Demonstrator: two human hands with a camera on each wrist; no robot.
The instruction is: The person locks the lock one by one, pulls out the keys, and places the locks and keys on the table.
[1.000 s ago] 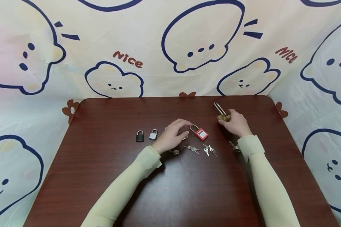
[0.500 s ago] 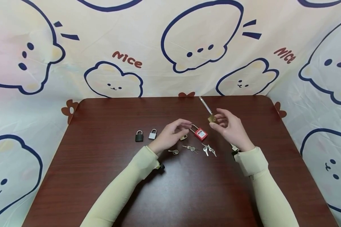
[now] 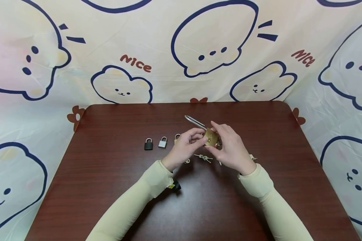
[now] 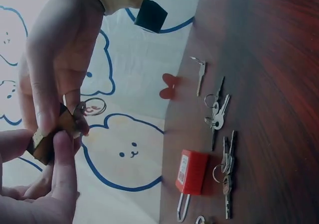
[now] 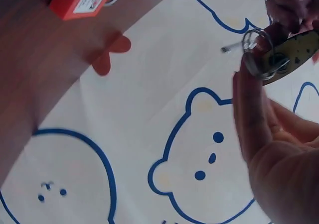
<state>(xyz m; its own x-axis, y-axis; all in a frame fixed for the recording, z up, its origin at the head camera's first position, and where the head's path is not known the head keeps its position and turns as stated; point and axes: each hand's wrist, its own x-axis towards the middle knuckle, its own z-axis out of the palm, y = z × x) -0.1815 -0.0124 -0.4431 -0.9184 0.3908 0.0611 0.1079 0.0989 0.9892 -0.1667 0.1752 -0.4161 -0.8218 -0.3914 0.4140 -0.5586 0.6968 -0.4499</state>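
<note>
Above the middle of the table, both hands pinch one brass padlock [image 3: 211, 137] with a long silver shackle [image 3: 195, 122] that points to the far left. My left hand [image 3: 184, 147] grips its left side with thumb and fingers. On the other side my right hand [image 3: 231, 148] holds it between thumb and fingertips. A key ring [image 5: 256, 47] with a key hangs at the padlock's keyhole end in the right wrist view. In the left wrist view the padlock's body [image 4: 44, 147] is partly covered by fingers.
A black padlock [image 3: 148, 146] and a silver padlock [image 3: 162, 144] lie left of the hands. Another padlock [image 3: 177, 138] is half hidden behind the left hand. A red padlock [image 4: 192, 171] and bunches of keys [image 4: 217, 115] lie on the table [image 3: 114, 187].
My right hand has carried the brass padlock from the right, leftward to the middle. My left hand, which held nothing, now grips it too. The shackle has swung to point more leftward.
</note>
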